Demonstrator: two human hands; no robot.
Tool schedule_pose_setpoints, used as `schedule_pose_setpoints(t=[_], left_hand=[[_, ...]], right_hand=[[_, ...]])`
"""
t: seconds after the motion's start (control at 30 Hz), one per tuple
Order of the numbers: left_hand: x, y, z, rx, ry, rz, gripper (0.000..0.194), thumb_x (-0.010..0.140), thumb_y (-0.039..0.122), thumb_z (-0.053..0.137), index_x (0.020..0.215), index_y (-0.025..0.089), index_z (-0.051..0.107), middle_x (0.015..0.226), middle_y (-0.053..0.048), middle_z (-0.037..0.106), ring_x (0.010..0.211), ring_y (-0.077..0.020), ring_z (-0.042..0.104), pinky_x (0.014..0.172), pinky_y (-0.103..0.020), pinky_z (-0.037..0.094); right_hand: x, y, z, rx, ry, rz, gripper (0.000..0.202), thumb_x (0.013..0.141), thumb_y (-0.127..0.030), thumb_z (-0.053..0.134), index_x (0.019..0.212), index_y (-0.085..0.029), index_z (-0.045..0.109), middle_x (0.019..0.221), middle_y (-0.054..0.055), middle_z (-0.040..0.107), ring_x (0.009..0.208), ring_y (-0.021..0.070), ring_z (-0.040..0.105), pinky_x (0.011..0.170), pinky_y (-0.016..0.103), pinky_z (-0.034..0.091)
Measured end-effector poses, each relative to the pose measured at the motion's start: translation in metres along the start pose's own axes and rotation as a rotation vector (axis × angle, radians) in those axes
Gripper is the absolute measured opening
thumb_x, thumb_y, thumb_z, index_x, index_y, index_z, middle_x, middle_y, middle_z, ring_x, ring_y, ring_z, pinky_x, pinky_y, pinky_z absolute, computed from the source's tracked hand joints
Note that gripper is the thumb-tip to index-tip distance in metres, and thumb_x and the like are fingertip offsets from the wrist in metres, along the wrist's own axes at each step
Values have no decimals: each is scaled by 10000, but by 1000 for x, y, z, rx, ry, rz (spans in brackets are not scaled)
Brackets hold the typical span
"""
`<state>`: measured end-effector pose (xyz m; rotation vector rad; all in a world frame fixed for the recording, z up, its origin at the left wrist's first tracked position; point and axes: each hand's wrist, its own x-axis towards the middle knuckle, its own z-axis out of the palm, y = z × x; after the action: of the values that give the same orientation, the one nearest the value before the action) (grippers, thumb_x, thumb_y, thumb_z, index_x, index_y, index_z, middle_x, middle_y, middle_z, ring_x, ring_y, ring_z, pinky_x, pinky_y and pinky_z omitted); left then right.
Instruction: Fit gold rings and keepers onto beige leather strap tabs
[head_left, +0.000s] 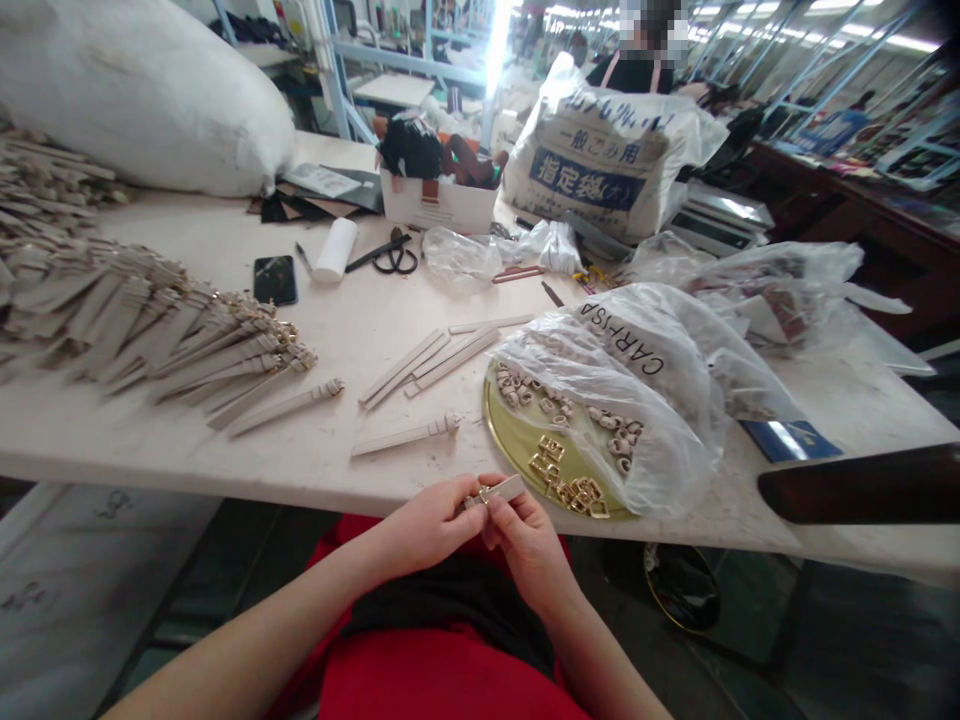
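Note:
Close to the table's front edge, my left hand (435, 515) and my right hand (525, 530) are both closed on a beige strap (506, 488) with a gold buckle. My left fingers grip the buckle end; my right thumb and fingers pinch the strap beside it. Part of the strap is hidden by the fingers. To the right lies a round gold tray (517, 445) with gold buckles (581, 495) and small beige loops (622, 440), partly covered by a clear plastic bag (675, 400). A buckled strap (405, 437) and several plain strips (450, 362) lie beyond my hands.
A large pile of buckled straps (150, 310) covers the left side. Farther back are a phone (275, 280), a white roll (335, 250), scissors (395, 258), a white box (439, 200) and stuffed sacks (592, 160). A dark bar (862, 485) juts in at right.

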<state>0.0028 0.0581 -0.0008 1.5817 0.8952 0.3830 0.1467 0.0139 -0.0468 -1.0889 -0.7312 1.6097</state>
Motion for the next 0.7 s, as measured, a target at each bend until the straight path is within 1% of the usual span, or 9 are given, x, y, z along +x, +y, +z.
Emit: schedule_pose_setpoints(t=[0.07, 0.13, 0.2, 0.37, 0.47, 0.53, 0.6, 0.67, 0.7], left_hand=[[0, -1, 6, -57, 47, -42, 220, 817, 297, 387, 891, 149, 532, 762, 9, 588, 699, -104, 500, 663, -200, 396], [-2, -3, 8, -79, 47, -95, 232, 826, 344, 382, 800, 150, 506, 622, 35, 520, 575, -84, 444, 547, -185, 361], [-3, -6, 9, -107, 30, -118, 270, 834, 391, 370, 744, 157, 471, 525, 61, 436, 485, -69, 371, 467, -178, 301], [-3, -6, 9, -208, 69, -98, 283, 821, 427, 398, 724, 165, 440, 471, 81, 375, 430, -55, 323, 425, -171, 253], [-2, -5, 10, -277, 40, -123, 287, 809, 434, 404, 709, 167, 434, 448, 89, 361, 400, -47, 297, 408, -165, 233], [-1, -4, 10, -304, 37, -149, 276, 802, 424, 408, 700, 169, 432, 436, 94, 355, 384, -42, 285, 400, -161, 226], [-1, -4, 10, -299, 53, -172, 247, 794, 398, 417, 695, 171, 430, 430, 97, 355, 376, -39, 285, 396, -157, 222], [-1, -5, 9, -265, 71, -197, 220, 788, 371, 419, 691, 174, 428, 428, 98, 363, 370, -38, 289, 393, -156, 219], [-1, -5, 9, -239, 76, -213, 211, 786, 363, 418, 690, 175, 430, 429, 97, 371, 368, -39, 293, 391, -156, 218]], right_hand=[[-1, 0, -1, -109, 62, -62, 273, 759, -362, 609, 972, -193, 591, 683, -17, 524, 533, 81, 413, 514, 210, 356], [-1, -3, -2, -229, 142, -134, 290, 752, -367, 609, 975, -183, 591, 728, 3, 545, 587, 103, 445, 555, 224, 385], [-2, -5, -2, -288, 172, -165, 298, 755, -371, 599, 984, -180, 587, 737, 6, 547, 607, 111, 454, 574, 231, 398], [-2, -2, 0, -313, 78, -143, 278, 785, -364, 561, 999, -188, 579, 731, 1, 557, 578, 104, 452, 555, 229, 395], [-3, -1, 0, -330, 71, -150, 280, 808, -366, 528, 1017, -184, 564, 707, -6, 545, 571, 103, 448, 555, 231, 392], [-3, -3, 0, -330, 103, -171, 239, 829, -370, 491, 958, -180, 557, 648, -24, 510, 553, 100, 440, 548, 227, 385], [-3, -5, 0, -350, 140, -200, 205, 844, -370, 457, 832, -180, 535, 594, -39, 477, 529, 97, 432, 536, 222, 379], [-3, -5, 0, -410, 152, -227, 217, 854, -363, 435, 741, -186, 490, 569, -44, 467, 513, 98, 434, 525, 221, 379], [-3, -5, 0, -459, 155, -248, 209, 855, -354, 434, 736, -188, 482, 579, -40, 479, 519, 102, 446, 525, 223, 384]])
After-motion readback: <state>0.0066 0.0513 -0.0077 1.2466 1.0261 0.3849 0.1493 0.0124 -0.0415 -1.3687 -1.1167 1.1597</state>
